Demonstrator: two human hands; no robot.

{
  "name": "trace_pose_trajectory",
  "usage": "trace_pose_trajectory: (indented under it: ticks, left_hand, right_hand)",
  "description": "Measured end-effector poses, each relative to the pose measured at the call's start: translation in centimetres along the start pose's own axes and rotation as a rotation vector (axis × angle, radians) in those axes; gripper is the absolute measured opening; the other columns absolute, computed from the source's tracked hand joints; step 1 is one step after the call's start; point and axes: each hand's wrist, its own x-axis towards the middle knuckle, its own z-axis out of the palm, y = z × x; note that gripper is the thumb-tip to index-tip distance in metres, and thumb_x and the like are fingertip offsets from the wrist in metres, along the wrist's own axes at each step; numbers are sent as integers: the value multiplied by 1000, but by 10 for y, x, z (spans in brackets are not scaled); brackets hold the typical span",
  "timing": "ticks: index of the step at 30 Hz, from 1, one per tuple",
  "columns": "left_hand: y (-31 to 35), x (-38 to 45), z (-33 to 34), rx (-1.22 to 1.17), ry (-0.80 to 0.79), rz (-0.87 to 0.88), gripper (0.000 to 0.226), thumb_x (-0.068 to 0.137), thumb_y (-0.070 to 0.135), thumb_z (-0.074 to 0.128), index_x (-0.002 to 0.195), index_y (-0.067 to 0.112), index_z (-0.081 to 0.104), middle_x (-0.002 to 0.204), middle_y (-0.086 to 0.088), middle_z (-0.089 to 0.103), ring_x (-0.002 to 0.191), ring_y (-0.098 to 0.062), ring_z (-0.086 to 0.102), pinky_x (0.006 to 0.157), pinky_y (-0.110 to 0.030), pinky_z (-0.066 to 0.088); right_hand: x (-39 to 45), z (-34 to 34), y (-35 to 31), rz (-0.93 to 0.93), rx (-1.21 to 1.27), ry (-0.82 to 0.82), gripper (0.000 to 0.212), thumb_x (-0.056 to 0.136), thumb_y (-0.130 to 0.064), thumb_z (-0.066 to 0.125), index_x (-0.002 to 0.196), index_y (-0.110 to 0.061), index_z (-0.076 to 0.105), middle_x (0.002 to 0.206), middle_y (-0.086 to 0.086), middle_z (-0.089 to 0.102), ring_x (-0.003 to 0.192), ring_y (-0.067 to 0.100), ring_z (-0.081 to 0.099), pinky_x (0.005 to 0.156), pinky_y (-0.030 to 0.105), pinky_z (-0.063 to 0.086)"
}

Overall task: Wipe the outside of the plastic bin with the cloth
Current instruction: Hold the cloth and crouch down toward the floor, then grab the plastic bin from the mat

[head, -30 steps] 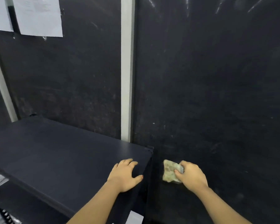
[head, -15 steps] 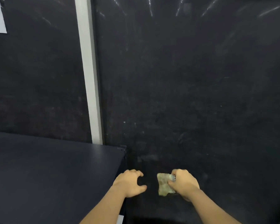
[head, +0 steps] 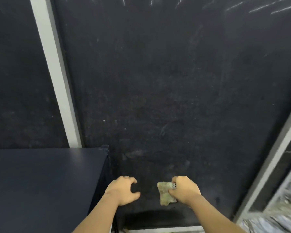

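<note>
Right hand (head: 185, 190) pinches cloth (head: 165, 193) beside dark panel (head: 158, 98); left hand (head: 123, 190) spread; press cloth flat when wiping

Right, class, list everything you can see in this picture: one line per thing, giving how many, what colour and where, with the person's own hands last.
Wall panels: two, black and scuffed, filling the background either side of a strip.
Upright strip: one, white, slanting between the panels on the left.
Flat-topped surface: one, dark navy, lower left; whether this is the plastic bin cannot be told.
Frame edge: one, white and grey, slanting at the right edge.
Shiny crinkled material: silvery, blurred, bottom right corner.
Cloth: one, pale yellowish, bunched, low centre right.
Left hand: one, bare, fingers curled, empty, just right of the navy surface.
Right hand: one, bare, gripping the cloth.
</note>
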Motion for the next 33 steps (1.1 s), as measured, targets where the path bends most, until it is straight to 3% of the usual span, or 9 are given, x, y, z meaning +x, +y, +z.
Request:
trace_pose_trajectory:
  ticks: [7,14,20,29,33]
  left_hand:
    - [23,-4,22,-10,-24,-13,63,80,57,51,136,30,44,146,3,45,129,-18,46,101,-32,41]
    - [62,-9,61,-34,-70,-80,63,80,58,51,137,31,43,143,4,48,129,-17,45,101,-31,40]
    - [95,-17,102,-80,-115,-111,61,80,55,52,135,29,47,139,5,53,124,-16,51,100,-32,44]
    - [95,-4,178,-86,-220,-124,60,78,56,51,133,34,46,143,8,47,127,-18,49,101,-32,43]
    - [80,15,236,-83,-289,-127,61,75,59,50,131,33,49,142,9,49,127,-17,49,101,-32,43]
  right_hand:
    - [-13,6,32,10,3,-34,16,75,-33,53,85,-21,58,94,0,67,86,23,62,64,27,42]
    - [-19,13,81,-39,-51,-106,10,77,-31,53,80,-21,54,96,2,67,86,25,62,62,27,40]
    - [-25,31,120,-75,-73,-171,19,76,-30,52,89,-18,59,91,1,67,86,24,62,62,27,42]
    - [-29,102,158,-21,-31,-258,23,76,-35,51,92,-21,60,97,2,67,90,22,62,62,25,40]
    - [-21,160,179,-13,-12,-300,32,78,-37,49,107,-28,60,107,-2,67,98,19,61,77,28,50]
